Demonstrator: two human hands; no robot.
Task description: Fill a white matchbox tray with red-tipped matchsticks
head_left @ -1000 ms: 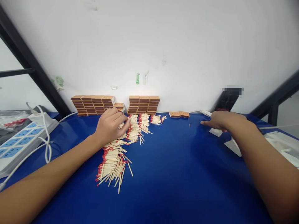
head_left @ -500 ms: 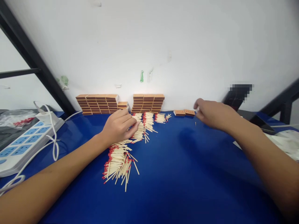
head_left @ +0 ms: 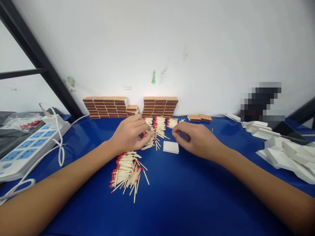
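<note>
The head view is showing two bare hands above a blue table [head_left: 197,203], while a white wall [head_left: 209,49] is standing behind it. The left hand [head_left: 133,132] is hanging over the long spread of matches [head_left: 124,168], toward 8 o'clock of the centre; its fingers are bending inward to the thumb, and I cannot tell whether they are pinching any match. Some matches are showing at its 2 o'clock side, and a loose heap is lying at 6 o'clock from it, the red heads pointing mostly toward 9 o'clock. The right hand [head_left: 199,139] is curving loosely, leaving a gap between thumb and fingers, and it is not grasping anything visible. A small white box [head_left: 170,147] is lying on the table between the hands, at about 8 o'clock from the right one and just beside the matches. At 10 o'clock from the left hand, a wide stack of matchboxes [head_left: 105,107] is standing near the wall, and a narrower stack [head_left: 160,106] is standing at 2 o'clock. Two single matchboxes [head_left: 199,118] are resting at 12 o'clock from the right hand. At its 3 o'clock, white trays [head_left: 292,159] are lying in a loose pile. Far at 9 o'clock, a power strip [head_left: 31,144] is lying.
</note>
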